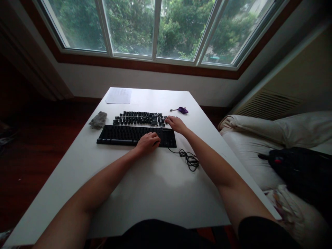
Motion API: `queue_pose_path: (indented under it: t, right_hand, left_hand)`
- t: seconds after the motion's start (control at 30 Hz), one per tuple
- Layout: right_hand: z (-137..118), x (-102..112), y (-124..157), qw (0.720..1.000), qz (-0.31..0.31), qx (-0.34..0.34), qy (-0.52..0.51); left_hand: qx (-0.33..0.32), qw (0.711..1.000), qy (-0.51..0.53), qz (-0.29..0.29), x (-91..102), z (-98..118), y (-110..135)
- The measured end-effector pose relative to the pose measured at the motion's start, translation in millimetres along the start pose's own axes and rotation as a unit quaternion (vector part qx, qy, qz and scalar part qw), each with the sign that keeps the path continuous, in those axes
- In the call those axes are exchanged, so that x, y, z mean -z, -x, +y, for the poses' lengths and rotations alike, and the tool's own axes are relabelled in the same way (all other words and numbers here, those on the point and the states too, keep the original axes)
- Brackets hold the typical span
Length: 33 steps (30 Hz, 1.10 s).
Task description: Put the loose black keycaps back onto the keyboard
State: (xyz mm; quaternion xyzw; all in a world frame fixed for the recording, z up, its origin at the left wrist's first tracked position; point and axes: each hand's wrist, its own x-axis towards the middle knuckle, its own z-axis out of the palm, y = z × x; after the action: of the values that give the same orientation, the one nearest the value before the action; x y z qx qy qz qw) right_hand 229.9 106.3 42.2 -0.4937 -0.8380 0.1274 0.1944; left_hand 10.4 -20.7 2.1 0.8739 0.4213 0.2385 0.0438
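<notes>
A black keyboard (118, 135) lies across the white table, its cable (190, 160) coiled at the right. My left hand (147, 143) is over the right part of the keyboard, fingers curled and closed. A dark patch shows between its thumb and fingers; I cannot tell if it is a held piece or the keyboard below. Behind the keyboard stand loose black keycaps (137, 119) in rows. At their right end is my right hand (175, 123), its fingers pinched together at a keycap and its fingertips partly hidden.
A grey crumpled cloth (98, 120) lies left of the keycaps. Farther back are a white paper sheet (119, 95) and a purple dustpan-shaped thing with a small brush (182, 110). Right of the table (160, 193), a dark bag (301, 166) rests on pale bedding.
</notes>
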Motion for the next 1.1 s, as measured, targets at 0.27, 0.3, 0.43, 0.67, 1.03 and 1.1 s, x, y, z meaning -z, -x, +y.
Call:
queue_pose_path:
  t: [0.27, 0.3, 0.43, 0.67, 1.03, 1.1]
  right_hand:
    - [-4.5, 53.6, 41.4, 0.983, -0.042, 0.051, -0.172]
    - [-2.1, 57.2, 45.1, 0.978, -0.062, 0.040, -0.197]
    - [9.4, 62.7, 53.6, 0.959, -0.115, 0.025, -0.257]
    - [14.3, 51.2, 53.5, 0.950, -0.168, 0.016, -0.263]
    - [-1.0, 46.6, 54.7, 0.958, -0.200, 0.049, -0.200]
    - [-5.6, 47.6, 61.5, 0.968, -0.181, 0.078, -0.154]
  left_hand:
    - [0.003, 1.000, 0.002, -0.003, -1.4, -0.5, 1.7]
    - [0.002, 1.000, 0.000, -0.005, -1.5, -0.3, 1.8]
    - [-0.009, 1.000, -0.020, -0.016, -1.7, 1.5, 2.0]
    - [-0.017, 0.999, -0.031, -0.028, -0.9, 1.9, 1.6]
    - [-0.019, 0.999, -0.027, -0.025, -1.5, 1.3, 2.0]
    - [-0.019, 0.999, -0.027, -0.025, -1.3, 1.0, 2.0]
